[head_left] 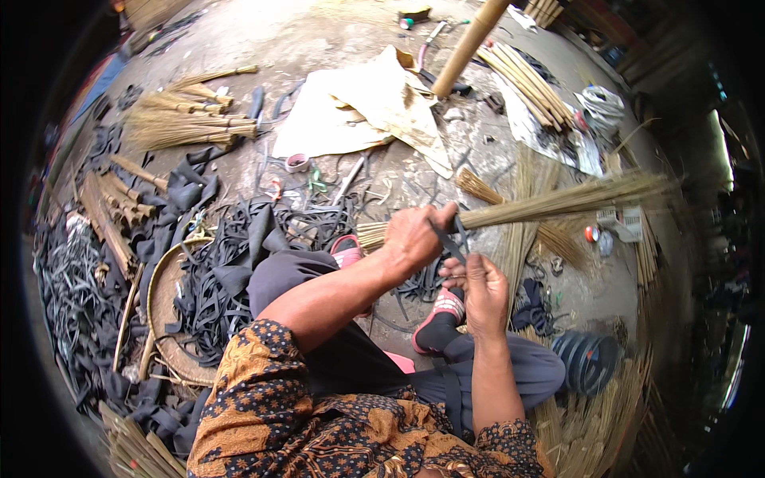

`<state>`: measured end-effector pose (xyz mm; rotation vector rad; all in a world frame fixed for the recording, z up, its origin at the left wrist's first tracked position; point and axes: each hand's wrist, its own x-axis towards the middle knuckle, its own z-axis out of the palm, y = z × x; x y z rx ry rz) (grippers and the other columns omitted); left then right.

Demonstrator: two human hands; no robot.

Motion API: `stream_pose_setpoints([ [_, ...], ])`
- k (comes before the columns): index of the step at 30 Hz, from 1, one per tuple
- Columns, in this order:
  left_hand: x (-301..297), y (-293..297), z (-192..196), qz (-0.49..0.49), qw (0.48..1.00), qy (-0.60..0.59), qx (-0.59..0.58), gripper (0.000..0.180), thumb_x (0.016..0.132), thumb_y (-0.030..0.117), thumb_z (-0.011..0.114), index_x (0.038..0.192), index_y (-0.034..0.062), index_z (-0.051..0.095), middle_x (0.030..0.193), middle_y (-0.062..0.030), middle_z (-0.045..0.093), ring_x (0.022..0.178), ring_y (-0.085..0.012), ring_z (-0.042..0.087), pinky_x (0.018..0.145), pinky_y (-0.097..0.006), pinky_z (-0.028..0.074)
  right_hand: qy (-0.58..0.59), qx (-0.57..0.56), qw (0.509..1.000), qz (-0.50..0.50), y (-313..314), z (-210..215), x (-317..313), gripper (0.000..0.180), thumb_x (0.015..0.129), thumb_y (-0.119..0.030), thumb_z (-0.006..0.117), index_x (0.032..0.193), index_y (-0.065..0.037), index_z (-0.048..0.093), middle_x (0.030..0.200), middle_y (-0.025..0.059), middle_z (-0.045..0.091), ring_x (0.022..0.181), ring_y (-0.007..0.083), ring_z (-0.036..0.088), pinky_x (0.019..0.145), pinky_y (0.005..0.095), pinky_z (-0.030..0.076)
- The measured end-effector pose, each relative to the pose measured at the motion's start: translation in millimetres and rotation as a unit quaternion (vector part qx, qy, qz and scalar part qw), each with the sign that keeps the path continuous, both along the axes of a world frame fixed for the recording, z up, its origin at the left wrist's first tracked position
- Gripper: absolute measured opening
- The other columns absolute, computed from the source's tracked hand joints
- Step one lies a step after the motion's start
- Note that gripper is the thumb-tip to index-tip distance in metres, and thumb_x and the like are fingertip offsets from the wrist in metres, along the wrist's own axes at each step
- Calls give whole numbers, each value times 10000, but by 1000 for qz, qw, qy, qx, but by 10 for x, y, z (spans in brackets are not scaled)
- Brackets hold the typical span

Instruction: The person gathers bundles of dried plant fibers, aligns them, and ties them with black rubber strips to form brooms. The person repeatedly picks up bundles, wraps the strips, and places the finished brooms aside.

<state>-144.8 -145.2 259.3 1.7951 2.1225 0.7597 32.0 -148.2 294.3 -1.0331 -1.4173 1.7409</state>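
Observation:
My left hand (414, 237) is closed around a bundle of thin straw-like sticks (550, 205). The cut butt ends stick out to the left of my fist, and the long, thin, blurred ends reach far to the right. Around the bundle, just right of my left fist, loops a dark flat strip (449, 243) that looks like rubber. It runs down to my right hand (482, 291), whose thumb and fingers pinch its lower part. The bundle is held above my knees, almost level.
A heap of dark strips (231, 279) and a round woven tray (155, 307) lie on the left. Several finished bundles (191, 127) rest at the far left. A pale sheet (366, 103) covers the floor ahead, beside a bamboo pole (470, 48). Loose straw (598, 422) lies right.

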Motion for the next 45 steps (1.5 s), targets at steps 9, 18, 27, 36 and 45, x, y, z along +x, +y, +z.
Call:
stream_pose_setpoints([
  [9, -140, 28, 110, 10, 998, -40, -47, 252, 960, 250, 656, 1172, 120, 620, 823, -201, 729, 781, -419, 726, 685, -537, 561, -190, 157, 964, 101, -147, 105, 353, 312, 1132, -285, 509, 1020, -29, 649, 769, 14, 598, 705, 112, 575, 666, 266, 472],
  [18, -463, -274, 1005, -215, 890, -388, -101, 326, 872, 290, 844, 831, 33, 649, 681, -20, 603, 650, -125, 560, 611, -349, 460, -524, 193, 824, 99, 200, -865, 1387, 284, 1091, -268, 515, 1091, -23, 658, 889, 175, 723, 816, 397, 691, 758, 437, 531],
  [27, -205, -78, 930, -146, 933, -324, -52, 399, 911, 357, 831, 987, 18, 634, 717, -30, 541, 707, -141, 455, 653, -355, 435, -125, 37, 985, 116, 718, -326, 896, 280, 1132, -205, 475, 1209, 7, 641, 785, 3, 625, 712, 100, 638, 688, 271, 523],
  [36, -360, -70, 702, -51, 960, -275, -22, 411, 893, 350, 829, 1073, 6, 696, 743, -164, 666, 701, -224, 628, 719, -404, 525, -393, 118, 872, 268, 782, -1011, 954, 299, 1030, -222, 610, 1043, 50, 735, 905, 127, 740, 820, 182, 671, 774, 364, 538],
  [45, -391, -30, 783, -27, 972, -232, -20, 370, 922, 346, 792, 1079, 33, 673, 749, -133, 647, 698, -256, 620, 695, -396, 507, -20, 27, 959, -280, 1595, -1249, 938, 268, 1042, -327, 634, 1125, -74, 665, 1056, 67, 700, 1026, 216, 686, 828, 401, 618],
])
